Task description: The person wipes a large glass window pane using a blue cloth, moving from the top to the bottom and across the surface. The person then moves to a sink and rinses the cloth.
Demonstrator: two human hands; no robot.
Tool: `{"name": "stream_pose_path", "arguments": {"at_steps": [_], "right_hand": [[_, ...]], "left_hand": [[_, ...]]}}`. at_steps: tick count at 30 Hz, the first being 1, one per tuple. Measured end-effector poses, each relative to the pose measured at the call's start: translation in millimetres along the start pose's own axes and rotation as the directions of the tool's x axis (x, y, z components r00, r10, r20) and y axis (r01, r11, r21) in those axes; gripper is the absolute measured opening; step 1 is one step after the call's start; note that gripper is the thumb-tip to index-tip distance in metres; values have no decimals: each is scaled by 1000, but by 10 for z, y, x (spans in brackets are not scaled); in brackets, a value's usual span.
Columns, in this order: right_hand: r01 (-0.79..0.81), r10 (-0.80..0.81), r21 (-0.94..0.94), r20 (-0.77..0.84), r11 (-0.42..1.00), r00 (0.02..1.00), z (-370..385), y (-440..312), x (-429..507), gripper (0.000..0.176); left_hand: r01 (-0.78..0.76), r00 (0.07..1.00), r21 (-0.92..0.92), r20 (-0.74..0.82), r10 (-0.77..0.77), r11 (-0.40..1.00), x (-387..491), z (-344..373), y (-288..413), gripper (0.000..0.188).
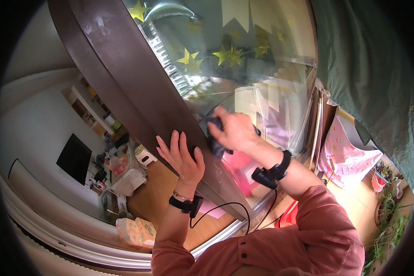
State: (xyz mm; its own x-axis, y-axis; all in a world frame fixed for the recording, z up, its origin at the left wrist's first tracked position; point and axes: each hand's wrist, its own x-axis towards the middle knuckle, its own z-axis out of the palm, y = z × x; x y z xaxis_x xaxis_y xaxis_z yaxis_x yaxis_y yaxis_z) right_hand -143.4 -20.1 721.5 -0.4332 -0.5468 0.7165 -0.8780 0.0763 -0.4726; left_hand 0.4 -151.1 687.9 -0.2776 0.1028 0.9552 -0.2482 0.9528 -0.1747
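Note:
My right hand (235, 130) presses a dark cloth (216, 146) against the glass pane (214, 82), close to where the glass meets its brown frame. Part of the cloth is hidden under my fingers. Flat against the wide brown door frame (134, 76) rests my left hand (183, 158), palm down with fingers spread and nothing in it. Yellow star decorations (229, 56) and pale pennants (245, 100) show in or through the glass. A black strap with a small device and cable is on each wrist.
Below runs a metal sliding-door track (217, 238). Left of the frame lies a room with a wall-mounted television (74, 159), tissue packs (136, 232) and a cluttered low cabinet. To the right are a green curtain (362, 69), pink patterned fabric (345, 155) and potted plants (388, 231).

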Motion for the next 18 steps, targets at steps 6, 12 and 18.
{"name": "stream_pose_path", "arguments": {"at_steps": [6,12,18], "right_hand": [[-602,523,-152,-359,784,773,-782,834,349,39],[-137,136,-262,-20,955,991,-245,229,68,31],[-160,123,-222,-175,962,977,-355,707,139,33]], "left_hand": [[8,1000,-19,-7,-8,1000,-32,0,-19,48],[-6,1000,15,-11,6,1000,-8,-19,19,49],[80,995,35,58,-82,996,-12,-55,93,52]]}}
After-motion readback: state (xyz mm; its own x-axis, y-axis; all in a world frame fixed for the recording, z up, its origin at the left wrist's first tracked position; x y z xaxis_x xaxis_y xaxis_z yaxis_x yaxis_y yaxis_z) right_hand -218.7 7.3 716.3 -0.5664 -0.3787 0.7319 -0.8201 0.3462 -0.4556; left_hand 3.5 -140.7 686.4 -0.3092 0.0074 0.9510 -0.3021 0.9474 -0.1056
